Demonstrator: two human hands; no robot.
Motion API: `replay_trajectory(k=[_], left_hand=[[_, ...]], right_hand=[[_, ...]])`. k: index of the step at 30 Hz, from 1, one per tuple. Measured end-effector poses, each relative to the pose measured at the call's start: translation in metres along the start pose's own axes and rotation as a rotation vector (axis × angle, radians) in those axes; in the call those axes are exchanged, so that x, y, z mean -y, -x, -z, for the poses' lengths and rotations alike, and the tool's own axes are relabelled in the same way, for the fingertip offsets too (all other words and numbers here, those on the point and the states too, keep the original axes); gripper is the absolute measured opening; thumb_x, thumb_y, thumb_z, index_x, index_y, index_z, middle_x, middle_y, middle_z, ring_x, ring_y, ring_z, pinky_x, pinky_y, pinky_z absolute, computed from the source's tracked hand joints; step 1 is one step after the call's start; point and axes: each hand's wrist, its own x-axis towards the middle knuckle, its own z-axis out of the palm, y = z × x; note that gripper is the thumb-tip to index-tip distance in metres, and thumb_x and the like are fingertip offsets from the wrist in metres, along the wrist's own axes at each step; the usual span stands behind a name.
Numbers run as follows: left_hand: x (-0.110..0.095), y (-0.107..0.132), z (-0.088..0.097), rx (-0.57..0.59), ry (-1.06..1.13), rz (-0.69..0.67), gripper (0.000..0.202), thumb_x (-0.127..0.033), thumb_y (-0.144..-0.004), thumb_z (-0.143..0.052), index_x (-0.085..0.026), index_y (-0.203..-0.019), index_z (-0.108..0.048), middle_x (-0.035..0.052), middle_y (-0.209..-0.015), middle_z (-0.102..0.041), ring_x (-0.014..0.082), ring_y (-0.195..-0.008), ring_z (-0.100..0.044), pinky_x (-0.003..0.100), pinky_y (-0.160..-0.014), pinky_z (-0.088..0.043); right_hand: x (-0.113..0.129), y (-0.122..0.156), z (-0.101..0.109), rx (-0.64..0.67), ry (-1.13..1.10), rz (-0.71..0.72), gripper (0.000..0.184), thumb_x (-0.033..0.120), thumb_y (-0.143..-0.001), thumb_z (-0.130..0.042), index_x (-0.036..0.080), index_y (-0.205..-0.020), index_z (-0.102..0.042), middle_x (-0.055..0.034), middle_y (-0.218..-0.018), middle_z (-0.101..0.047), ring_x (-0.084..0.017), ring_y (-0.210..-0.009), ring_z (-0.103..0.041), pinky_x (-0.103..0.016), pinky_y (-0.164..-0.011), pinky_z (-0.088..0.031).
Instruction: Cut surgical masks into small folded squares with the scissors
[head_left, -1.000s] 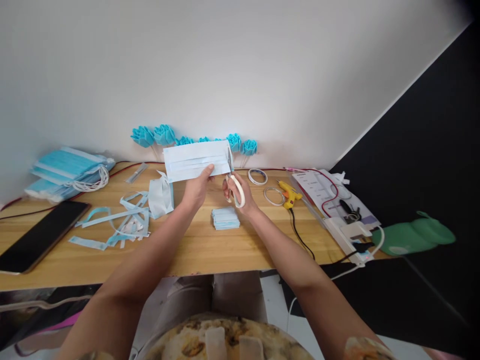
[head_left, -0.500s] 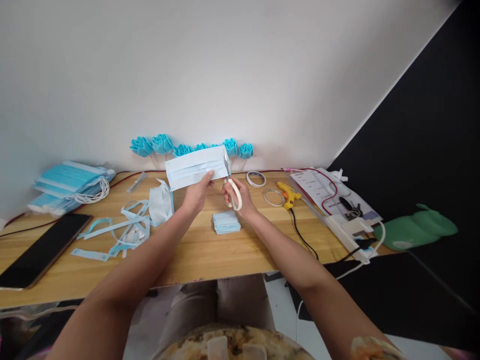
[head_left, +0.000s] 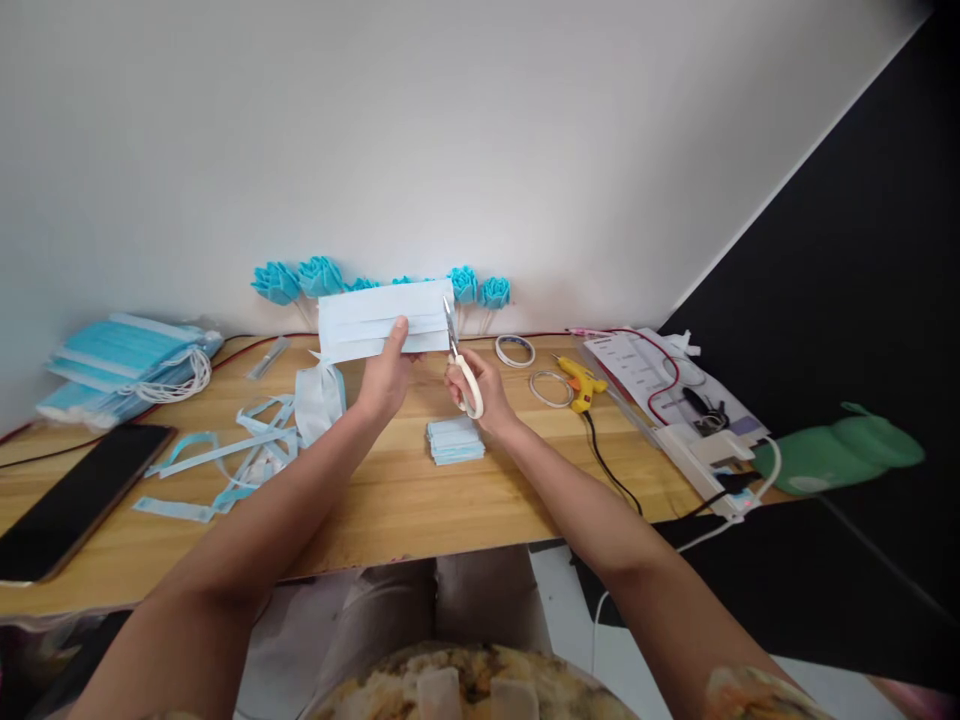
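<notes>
Pale-blue mask (head_left: 375, 315) pinched in left fingers (head_left: 399, 330); right fingers (head_left: 487, 380) grip scissors (head_left: 470, 393) at its edge.

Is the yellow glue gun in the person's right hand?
No, the right hand holds white-handled scissors; the yellow glue gun lies on the wooden table.

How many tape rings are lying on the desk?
2. One ring lies farther back, right of the scissors; the other ring sits nearer, beside the yellow glue gun. Others may be hidden.
</notes>
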Motion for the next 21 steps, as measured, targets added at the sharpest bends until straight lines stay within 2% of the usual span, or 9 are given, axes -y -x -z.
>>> replay_trajectory(k=[4, 9, 11, 15, 21], left_hand=[[0.003, -0.005, -0.003, -0.045, 0.043, 0.03, 0.037, -0.05, -0.082, -0.081, -0.021, -0.101, -0.069, 0.0052, -0.11, -0.072, 0.0159, -0.082, -0.063, 0.025, -0.059, -0.043], [0.013, -0.001, -0.003, -0.003, 0.097, 0.091, 0.034, -0.048, -0.081, -0.083, -0.02, -0.096, -0.07, 0.0037, -0.096, -0.072, 0.0139, -0.072, -0.06, 0.026, -0.056, -0.043], [0.015, 0.0, -0.002, 0.014, 0.106, 0.096, 0.035, -0.047, -0.08, -0.083, -0.019, -0.096, -0.07, 0.0028, -0.092, -0.071, 0.013, -0.07, -0.059, 0.026, -0.055, -0.043], [0.015, -0.001, -0.001, 0.006, 0.064, 0.095, 0.041, -0.051, -0.08, -0.083, -0.018, -0.1, -0.069, 0.005, -0.098, -0.072, 0.0142, -0.073, -0.06, 0.026, -0.056, -0.042], [0.017, 0.001, 0.002, 0.029, -0.019, 0.081, 0.049, -0.057, -0.076, -0.085, -0.019, -0.102, -0.069, 0.0052, -0.098, -0.069, 0.0138, -0.073, -0.057, 0.026, -0.06, -0.045]], right_hand=[[0.0, -0.001, 0.004, 0.075, 0.033, 0.018, 0.052, 0.062, -0.072, -0.079, 0.022, -0.095, -0.057, 0.007, -0.068, -0.059, -0.006, -0.049, -0.05, -0.021, -0.045, -0.039], [-0.001, 0.0, 0.009, 0.102, 0.1, 0.091, 0.054, 0.071, -0.076, -0.072, 0.022, -0.089, -0.054, 0.0051, -0.073, -0.057, -0.008, -0.057, -0.052, -0.023, -0.051, -0.042], [-0.003, -0.001, 0.01, 0.093, 0.092, 0.098, 0.054, 0.073, -0.077, -0.07, 0.023, -0.088, -0.053, 0.0047, -0.073, -0.056, -0.009, -0.06, -0.052, -0.024, -0.052, -0.042], [-0.003, -0.001, 0.01, 0.079, 0.092, 0.086, 0.057, 0.076, -0.078, -0.067, 0.022, -0.087, -0.053, 0.0037, -0.074, -0.056, -0.01, -0.062, -0.053, -0.025, -0.054, -0.042], [0.0, 0.001, 0.011, 0.079, 0.113, 0.122, 0.055, 0.075, -0.08, -0.067, 0.023, -0.089, -0.053, 0.0046, -0.072, -0.056, -0.01, -0.06, -0.052, -0.026, -0.055, -0.041]])
